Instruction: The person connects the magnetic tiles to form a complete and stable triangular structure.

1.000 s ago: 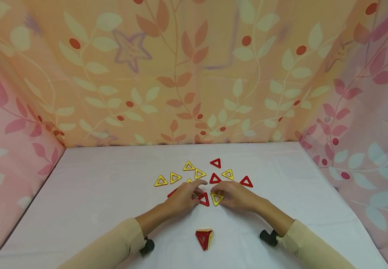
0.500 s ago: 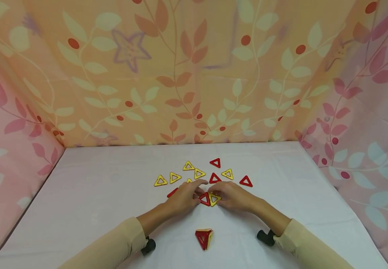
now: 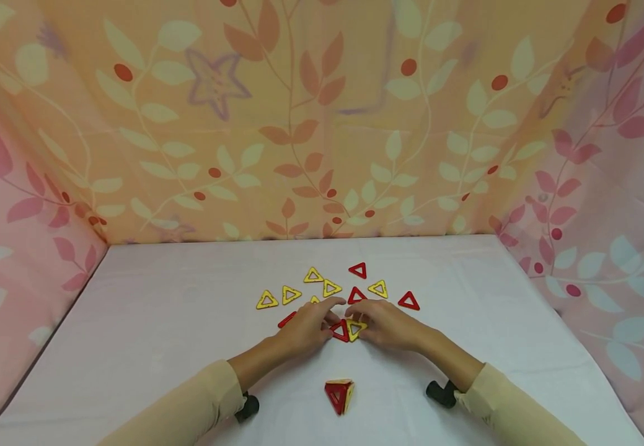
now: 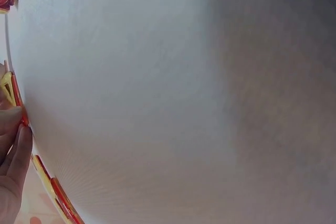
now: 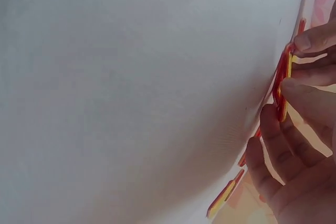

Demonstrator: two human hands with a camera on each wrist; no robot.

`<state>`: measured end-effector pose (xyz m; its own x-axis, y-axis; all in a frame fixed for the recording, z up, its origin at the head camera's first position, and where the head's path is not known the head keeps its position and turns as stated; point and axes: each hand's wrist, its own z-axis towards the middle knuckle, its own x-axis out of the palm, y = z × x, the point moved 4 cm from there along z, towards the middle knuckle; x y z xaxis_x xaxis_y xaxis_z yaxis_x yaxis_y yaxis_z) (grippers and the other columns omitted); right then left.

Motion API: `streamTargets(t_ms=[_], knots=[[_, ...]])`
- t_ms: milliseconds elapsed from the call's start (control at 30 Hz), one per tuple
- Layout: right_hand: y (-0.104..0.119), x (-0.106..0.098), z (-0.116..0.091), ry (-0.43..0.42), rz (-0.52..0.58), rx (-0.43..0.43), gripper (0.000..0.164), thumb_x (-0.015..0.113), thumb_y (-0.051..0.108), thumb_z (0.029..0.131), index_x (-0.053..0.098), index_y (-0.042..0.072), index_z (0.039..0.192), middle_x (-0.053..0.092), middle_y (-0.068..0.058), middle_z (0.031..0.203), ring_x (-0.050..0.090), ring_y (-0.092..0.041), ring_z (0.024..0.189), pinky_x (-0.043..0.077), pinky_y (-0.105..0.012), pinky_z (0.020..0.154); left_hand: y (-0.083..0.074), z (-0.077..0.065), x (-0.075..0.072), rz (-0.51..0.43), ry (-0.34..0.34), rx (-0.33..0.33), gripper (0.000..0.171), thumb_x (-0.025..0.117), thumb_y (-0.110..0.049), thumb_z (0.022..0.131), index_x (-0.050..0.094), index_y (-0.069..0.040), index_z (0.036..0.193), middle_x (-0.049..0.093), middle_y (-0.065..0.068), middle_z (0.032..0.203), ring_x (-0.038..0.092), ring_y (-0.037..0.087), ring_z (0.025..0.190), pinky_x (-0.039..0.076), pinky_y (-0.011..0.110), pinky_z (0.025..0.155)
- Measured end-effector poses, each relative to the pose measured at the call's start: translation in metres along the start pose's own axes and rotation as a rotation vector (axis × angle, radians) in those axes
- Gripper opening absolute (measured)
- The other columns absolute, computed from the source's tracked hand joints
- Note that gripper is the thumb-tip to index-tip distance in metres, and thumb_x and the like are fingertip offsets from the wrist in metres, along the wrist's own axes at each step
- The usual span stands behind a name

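Observation:
In the head view, my left hand [image 3: 304,329] pinches a red triangular tile [image 3: 346,333] by its left corner. My right hand [image 3: 393,325] pinches a yellow triangular tile [image 3: 357,323] from the right. The two tiles meet edge to edge between the hands, over the white cloth. From the left wrist, thumb and fingers [image 4: 9,119] show on the red tile, with the yellow one behind it. In the right wrist view, my right thumb [image 5: 302,95] lies on the yellow tile's face. Nearer me stands a small pyramid [image 3: 337,391] of red and yellow triangles.
Beyond the hands lie several loose yellow triangles [image 3: 267,306] and red triangles [image 3: 408,307] on the white cloth [image 3: 176,334]. One red tile [image 3: 286,319] is partly covered by my left hand. Patterned curtains [image 3: 322,155] enclose the back and sides.
My right hand has moved slightly left, bringing the yellow triangle from a small gap away up against the red one. The left hand and the pyramid have stayed in place.

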<state>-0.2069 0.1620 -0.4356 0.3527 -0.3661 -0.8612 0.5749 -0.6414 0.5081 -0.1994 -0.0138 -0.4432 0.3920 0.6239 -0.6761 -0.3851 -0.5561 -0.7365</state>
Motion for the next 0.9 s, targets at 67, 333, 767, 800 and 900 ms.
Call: streamTargets(t_ms=[67, 333, 767, 800, 900], knots=[[0.000, -0.001, 0.000, 0.000, 0.020, -0.002, 0.038, 0.076, 0.010, 0.087, 0.064, 0.012, 0.123, 0.067, 0.005, 0.108, 0.060, -0.011, 0.098, 0.053, -0.030, 0.086, 0.000, 0.000, 0.000, 0.005, -0.002, -0.007, 0.060, 0.072, 0.002, 0.087, 0.051, -0.012, 0.141, 0.073, 0.003, 0.109, 0.067, 0.014, 0.099, 0.053, 0.019, 0.080], [0.005, -0.004, 0.005, -0.026, 0.107, -0.070, 0.038, 0.077, 0.006, 0.086, 0.064, 0.006, 0.121, 0.068, 0.001, 0.104, 0.061, -0.012, 0.093, 0.054, -0.030, 0.082, 0.001, 0.000, 0.001, 0.002, -0.007, -0.017, 0.063, 0.073, 0.002, 0.086, 0.049, -0.013, 0.143, 0.072, 0.004, 0.111, 0.068, 0.014, 0.099, 0.054, 0.020, 0.079], [0.002, 0.002, 0.010, 0.006, 0.203, 0.010, 0.028, 0.076, 0.007, 0.086, 0.066, 0.008, 0.112, 0.068, 0.005, 0.101, 0.065, -0.011, 0.094, 0.054, -0.028, 0.087, 0.003, -0.002, 0.000, 0.006, -0.009, 0.006, 0.066, 0.072, 0.003, 0.087, 0.046, -0.012, 0.146, 0.073, 0.003, 0.110, 0.068, 0.013, 0.100, 0.054, 0.023, 0.083], [0.002, 0.003, 0.010, 0.009, 0.202, 0.016, 0.027, 0.076, 0.007, 0.087, 0.066, 0.009, 0.112, 0.068, 0.006, 0.101, 0.065, -0.010, 0.094, 0.054, -0.028, 0.087, 0.003, -0.002, 0.000, 0.006, -0.008, 0.006, 0.066, 0.072, 0.003, 0.087, 0.046, -0.012, 0.145, 0.073, 0.003, 0.110, 0.068, 0.013, 0.099, 0.054, 0.023, 0.083], [0.002, 0.003, 0.011, 0.014, 0.204, 0.019, 0.027, 0.076, 0.009, 0.087, 0.067, 0.010, 0.112, 0.069, 0.006, 0.102, 0.066, -0.009, 0.095, 0.054, -0.027, 0.088, 0.004, -0.002, 0.000, -0.005, 0.004, -0.001, 0.065, 0.072, 0.002, 0.087, 0.046, -0.013, 0.145, 0.072, 0.003, 0.111, 0.067, 0.013, 0.098, 0.054, 0.022, 0.082]])
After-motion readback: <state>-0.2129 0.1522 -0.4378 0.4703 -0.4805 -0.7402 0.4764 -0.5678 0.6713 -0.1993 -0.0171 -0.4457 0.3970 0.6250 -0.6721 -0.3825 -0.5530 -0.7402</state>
